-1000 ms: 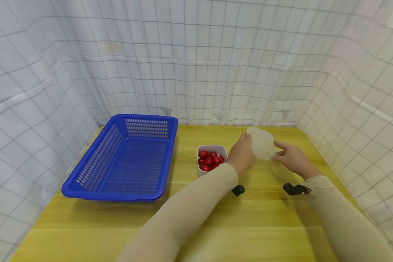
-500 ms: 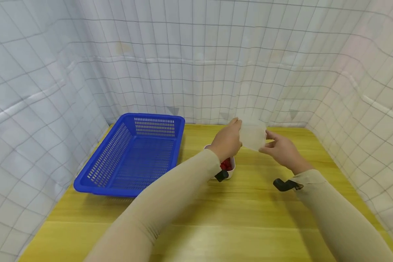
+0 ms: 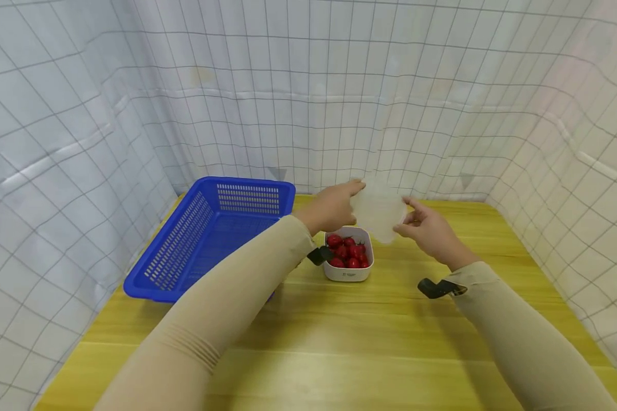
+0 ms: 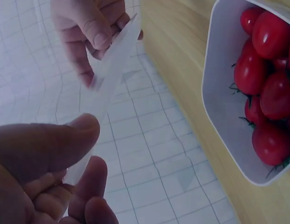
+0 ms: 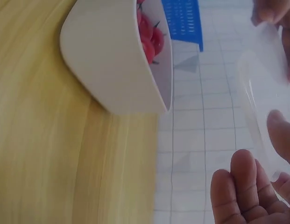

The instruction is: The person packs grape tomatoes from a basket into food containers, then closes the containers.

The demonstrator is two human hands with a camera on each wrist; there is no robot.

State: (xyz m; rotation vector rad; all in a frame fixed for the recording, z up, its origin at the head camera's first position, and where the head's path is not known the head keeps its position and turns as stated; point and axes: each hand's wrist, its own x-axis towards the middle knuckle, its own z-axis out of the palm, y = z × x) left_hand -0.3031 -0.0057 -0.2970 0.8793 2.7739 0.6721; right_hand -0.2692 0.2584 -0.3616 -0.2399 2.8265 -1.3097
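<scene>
A translucent white plastic lid [image 3: 378, 214] is held in the air behind and slightly right of a white container [image 3: 347, 275]. My left hand [image 3: 333, 206] pinches the lid's left edge between thumb and fingers, as the left wrist view shows. On the opposite edge, my right hand [image 3: 433, 233] grips with its thumb and fingers. Red cherry tomatoes [image 3: 353, 263] with some green stems fill the uncovered container, which stands upright on the wooden table [image 3: 339, 348]. In the left wrist view the lid [image 4: 112, 70] appears nearly edge-on.
At the left of the table stands a blue perforated plastic basket [image 3: 221, 228], partly hidden by my left sleeve [image 3: 226, 291]. White grid-patterned curtains [image 3: 339, 85] enclose the table at the back and both sides. Dark camera mounts [image 3: 434, 289] stick out at both wrists.
Both hands have moved left with the lid, from right of the container to behind it. The tomatoes, partly covered by my left arm before, show again. The whole view has shifted slightly.
</scene>
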